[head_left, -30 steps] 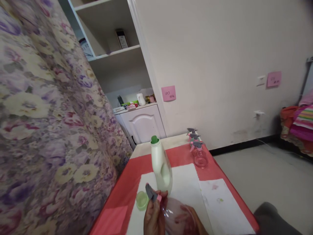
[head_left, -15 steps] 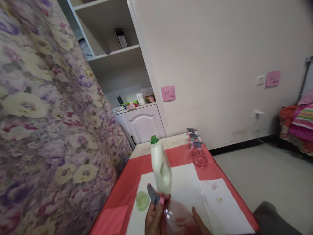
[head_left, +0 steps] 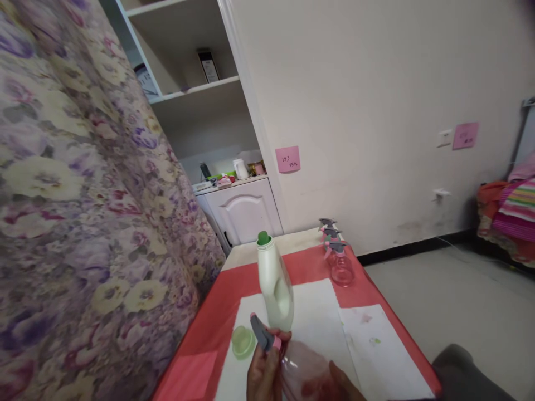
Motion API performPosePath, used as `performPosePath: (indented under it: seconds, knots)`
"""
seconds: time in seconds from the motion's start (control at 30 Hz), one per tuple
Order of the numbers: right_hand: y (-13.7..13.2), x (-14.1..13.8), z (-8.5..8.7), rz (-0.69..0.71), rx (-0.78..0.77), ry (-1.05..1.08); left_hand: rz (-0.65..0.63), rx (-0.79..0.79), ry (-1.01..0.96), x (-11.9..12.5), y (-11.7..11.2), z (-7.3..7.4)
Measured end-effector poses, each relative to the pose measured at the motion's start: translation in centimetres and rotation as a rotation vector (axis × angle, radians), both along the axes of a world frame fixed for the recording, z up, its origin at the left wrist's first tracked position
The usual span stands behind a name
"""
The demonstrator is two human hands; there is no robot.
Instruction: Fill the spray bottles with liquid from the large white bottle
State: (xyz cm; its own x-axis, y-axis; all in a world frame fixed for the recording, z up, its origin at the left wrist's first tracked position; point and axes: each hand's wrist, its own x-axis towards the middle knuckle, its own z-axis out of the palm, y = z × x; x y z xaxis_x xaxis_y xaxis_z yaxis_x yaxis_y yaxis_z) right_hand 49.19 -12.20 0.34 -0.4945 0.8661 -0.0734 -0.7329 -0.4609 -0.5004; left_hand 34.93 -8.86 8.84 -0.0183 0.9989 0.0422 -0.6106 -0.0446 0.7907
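At the bottom edge, my left hand (head_left: 262,370) is closed round the grey-and-pink trigger head (head_left: 263,336) of a clear pink spray bottle (head_left: 301,367). My right hand (head_left: 334,384) cups the bottle's round body from the right, mostly cut off by the frame. Just behind them stands a white detergent bottle (head_left: 275,284) with a green spout, and its light green cap (head_left: 243,341) lies on the white paper (head_left: 317,312) to the left.
The table has a red cover (head_left: 217,312) with white paper sheets. Several pink spray bottles (head_left: 339,262) stand at its far right corner. A floral curtain (head_left: 83,211) hangs at left, and a white cabinet (head_left: 242,209) and shelves stand behind. Bare floor lies to the right.
The spray bottle's trigger head has shifted slightly right and up in my left hand. My right hand has slid lower on the bottle's body. The rest is unchanged.
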Motion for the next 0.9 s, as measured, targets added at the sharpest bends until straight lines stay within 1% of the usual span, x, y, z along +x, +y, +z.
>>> performPosePath:
  seconds: [0.07,0.13,0.17,0.23,0.3,0.33,0.4,0.47,0.53,0.63,0.7,0.8,0.9]
  knots:
    - [0.3,-0.5,-0.6,0.039,-0.04,0.038,-0.038,0.007,-0.005,0.0,0.0,-0.1]
    - [0.8,-1.2,-1.4,0.044,-0.101,0.081,-0.047,0.004,0.002,0.0,-0.1,-0.1]
    - [1.1,-1.5,-2.0,0.016,-0.129,0.095,-0.029,-0.003,0.006,0.0,-0.1,-0.1]
    - [1.8,-2.1,-3.4,-0.089,-0.162,0.094,0.011,-0.027,0.018,0.0,-0.1,0.0]
    - [2.5,-2.4,-4.7,-0.211,-0.158,0.026,0.031,-0.055,0.027,0.0,0.0,0.0]
    - [2.7,-2.4,-5.2,-0.246,-0.152,-0.04,0.037,-0.062,0.027,-0.1,0.0,0.0]
    - [2.8,-2.1,-5.5,-0.246,-0.103,-0.171,0.051,-0.067,0.026,-0.3,0.2,0.0]
    - [2.4,-1.5,-4.9,-0.222,0.025,-0.206,0.077,-0.061,0.031,-0.4,0.3,0.0]
    - [1.6,-0.8,-3.5,-0.234,0.146,-0.143,0.067,-0.056,0.039,-0.3,0.2,0.0]
    - [0.7,-0.2,-1.0,-0.171,0.139,-0.108,0.009,-0.053,0.002,0.0,-0.1,0.0]
    - [0.5,-0.2,0.3,-0.153,0.118,-0.102,-0.015,-0.039,-0.036,0.2,-0.3,0.1]
    - [0.3,-0.2,1.4,-0.141,0.098,-0.109,-0.023,-0.027,-0.047,0.3,-0.4,0.0]
    - [0.0,0.0,1.8,-0.147,0.076,-0.125,-0.012,-0.058,-0.019,-0.1,-0.3,-0.3]
